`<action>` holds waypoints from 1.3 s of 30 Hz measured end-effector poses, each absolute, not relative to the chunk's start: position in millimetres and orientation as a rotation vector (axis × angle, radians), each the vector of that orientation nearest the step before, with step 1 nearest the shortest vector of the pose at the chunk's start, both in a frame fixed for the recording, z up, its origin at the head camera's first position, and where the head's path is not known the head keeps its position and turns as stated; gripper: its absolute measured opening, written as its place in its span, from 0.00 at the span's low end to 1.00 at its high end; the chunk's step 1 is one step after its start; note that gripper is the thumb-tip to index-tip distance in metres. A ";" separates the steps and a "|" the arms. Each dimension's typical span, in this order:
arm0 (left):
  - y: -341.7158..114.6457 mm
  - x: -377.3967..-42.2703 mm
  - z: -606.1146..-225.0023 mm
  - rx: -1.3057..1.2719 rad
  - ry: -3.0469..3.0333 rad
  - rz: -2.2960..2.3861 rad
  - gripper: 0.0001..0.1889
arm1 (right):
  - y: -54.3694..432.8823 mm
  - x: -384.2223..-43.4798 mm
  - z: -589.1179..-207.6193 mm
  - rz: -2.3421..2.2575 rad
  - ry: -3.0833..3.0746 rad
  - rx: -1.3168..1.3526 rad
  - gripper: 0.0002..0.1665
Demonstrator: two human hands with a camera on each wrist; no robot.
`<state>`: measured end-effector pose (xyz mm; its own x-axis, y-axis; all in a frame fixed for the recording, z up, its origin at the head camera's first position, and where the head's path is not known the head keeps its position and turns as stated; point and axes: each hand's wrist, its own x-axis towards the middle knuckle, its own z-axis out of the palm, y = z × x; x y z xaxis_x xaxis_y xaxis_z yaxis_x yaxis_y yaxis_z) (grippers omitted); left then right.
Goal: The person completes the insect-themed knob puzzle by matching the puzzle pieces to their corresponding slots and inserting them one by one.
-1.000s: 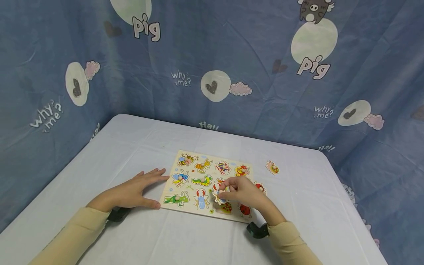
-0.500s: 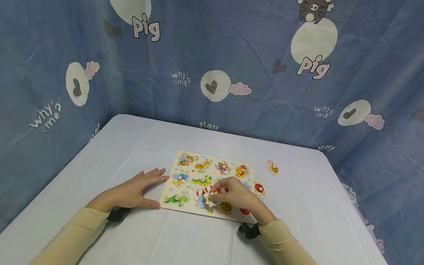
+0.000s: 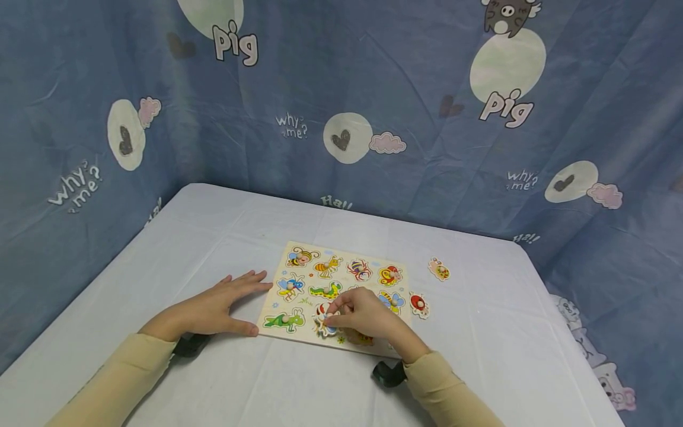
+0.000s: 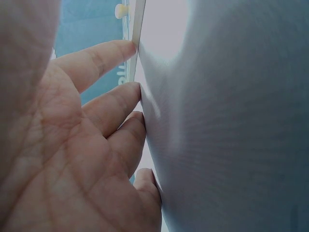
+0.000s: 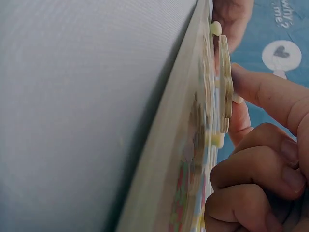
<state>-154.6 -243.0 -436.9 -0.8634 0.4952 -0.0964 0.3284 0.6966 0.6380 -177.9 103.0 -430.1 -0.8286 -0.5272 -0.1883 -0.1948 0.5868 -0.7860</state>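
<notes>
In the head view, my right hand [image 3: 368, 317] pinches a blue-and-red beetle puzzle piece [image 3: 322, 327] between thumb and finger. The piece is over the beetle picture in the front row of a wooden insect knob-puzzle board [image 3: 306, 309]. In the right wrist view, the piece [image 5: 225, 84] stands edge-on, slightly apart from the board's face, its small knob at my fingertips. My left hand [image 3: 216, 305] lies at the board's left edge, fingers spread. The left wrist view shows its fingers [image 4: 116, 104] relaxed, one fingertip touching the board's edge [image 4: 138, 24].
A red ladybird piece [image 3: 419, 305] lies against the board's right edge. Farther back on the right, another small yellow-and-red piece [image 3: 439, 270] lies on the white tablecloth [image 3: 480, 332]. Several knobbed pieces, such as the green grasshopper [image 3: 284, 320], sit in the board. A blue patterned curtain [image 3: 341, 77] surrounds the table.
My right hand has moved left with the beetle piece, from the board's middle right to over the beetle picture, uncovering the blue-and-yellow insect behind it. My left hand has stayed still.
</notes>
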 end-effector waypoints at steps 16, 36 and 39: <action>-242.6 -154.9 -437.8 0.655 2.656 0.917 0.52 | 93.7 -177.2 -433.6 -1.064 2.462 -0.575 0.09; -243.7 -155.4 -438.0 0.665 2.652 0.920 0.52 | 91.1 -178.4 -434.3 -1.068 2.462 -0.574 0.08; -243.9 -154.7 -437.5 0.667 2.651 0.922 0.52 | 90.3 -177.2 -434.5 -1.069 2.468 -0.566 0.08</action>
